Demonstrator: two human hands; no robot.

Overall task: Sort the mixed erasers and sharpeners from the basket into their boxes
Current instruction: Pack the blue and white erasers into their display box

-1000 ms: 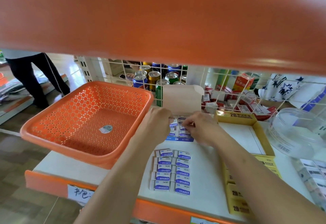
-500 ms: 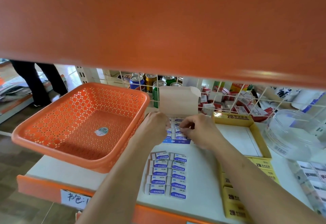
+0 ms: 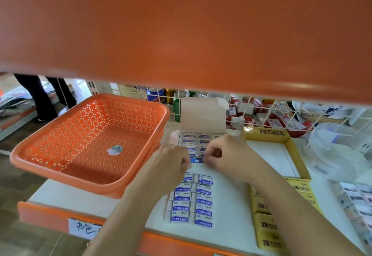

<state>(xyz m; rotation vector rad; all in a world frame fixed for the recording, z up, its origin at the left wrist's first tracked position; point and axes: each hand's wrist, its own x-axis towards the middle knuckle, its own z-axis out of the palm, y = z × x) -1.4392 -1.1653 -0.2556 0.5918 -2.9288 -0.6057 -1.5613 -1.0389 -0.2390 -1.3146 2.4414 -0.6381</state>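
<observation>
The orange basket (image 3: 60, 161) sits on the left of the shelf with only a sticker inside. Behind my hands lies the eraser box (image 3: 196, 161), its lid (image 3: 202, 113) standing up and rows of wrapped erasers (image 3: 196, 138) packed inside. My left hand (image 3: 171, 163) and my right hand (image 3: 227, 155) meet at the box's blue front edge, fingers curled and pinching there; the fingertips are partly hidden. Two neat columns of loose erasers (image 3: 191, 200) lie on the white shelf (image 3: 229, 205) in front of the box. No sharpeners show.
An open yellow 2B box (image 3: 298, 151) with its lid (image 3: 265, 223) lies to the right, a clear plastic tub (image 3: 338, 151) beyond it. A wire grid (image 3: 261, 112) backs the shelf, with cans and red packs behind. The orange upper shelf (image 3: 181, 34) hangs low overhead. A person's legs (image 3: 44, 98) stand far left.
Both hands have drawn back from over the packed erasers to the box's front edge, uncovering more rows. The camera has dipped lower. The loose erasers have not moved.
</observation>
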